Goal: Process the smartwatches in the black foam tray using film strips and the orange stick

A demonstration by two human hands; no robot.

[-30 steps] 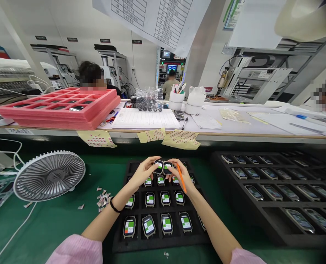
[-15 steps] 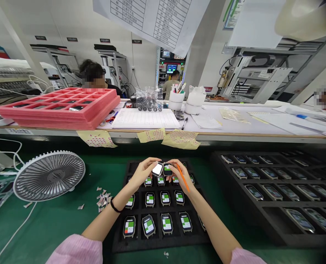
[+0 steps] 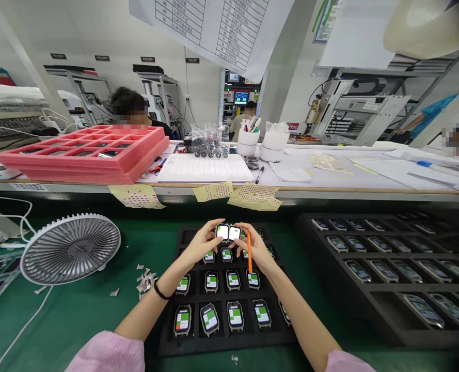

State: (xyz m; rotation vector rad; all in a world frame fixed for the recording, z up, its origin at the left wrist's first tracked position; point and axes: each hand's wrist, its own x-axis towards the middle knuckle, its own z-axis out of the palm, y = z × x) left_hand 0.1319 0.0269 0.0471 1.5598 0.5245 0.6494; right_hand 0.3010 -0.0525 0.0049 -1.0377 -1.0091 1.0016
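Black foam tray (image 3: 168, 347) sits on a green bench mat (image 3: 70, 320), its slots holding rows of smartwatches with green-and-white screens (image 3: 233, 280). Left hand (image 3: 201, 242) and right hand (image 3: 257, 249) are close together above the top row, each pinching a black-cased watch: left watch (image 3: 222, 232), right watch (image 3: 234, 233), white screens lit, side by side. Orange pencil (image 3: 249, 253) pokes down from the right hand. Step in hand looks like holding both screens up together; next move seems to call for setting them down in the tray.

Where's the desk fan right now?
In the head view, the desk fan sits on the green mat at the left, beside a pile of paper scraps and left of the black tray of watches.
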